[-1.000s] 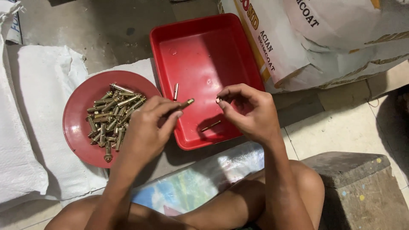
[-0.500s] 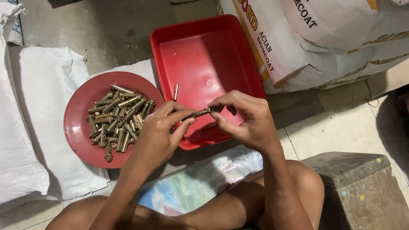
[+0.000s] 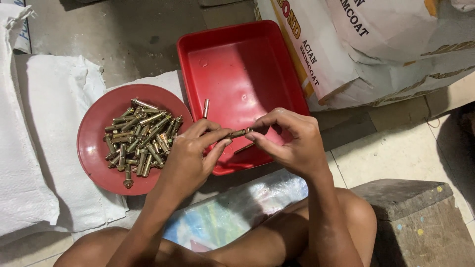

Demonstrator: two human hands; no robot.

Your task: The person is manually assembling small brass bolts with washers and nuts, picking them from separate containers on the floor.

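Two hands hold one small brass-coloured metal bolt (image 3: 239,133) above a red plastic tray

The left hand (image 3: 190,158) and right hand (image 3: 292,143) each pinch one end of the bolt over the red rectangular tray (image 3: 237,64), where two more loose bolts (image 3: 206,108) lie. A round red plate (image 3: 96,148) just beside it holds a pile of bolts (image 3: 141,141)

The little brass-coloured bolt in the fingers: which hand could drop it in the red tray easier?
Probably the right hand: it pinches the small brass-coloured metal bolt directly above the red rectangular plastic tray, while the left hand sits nearer the round red plate.
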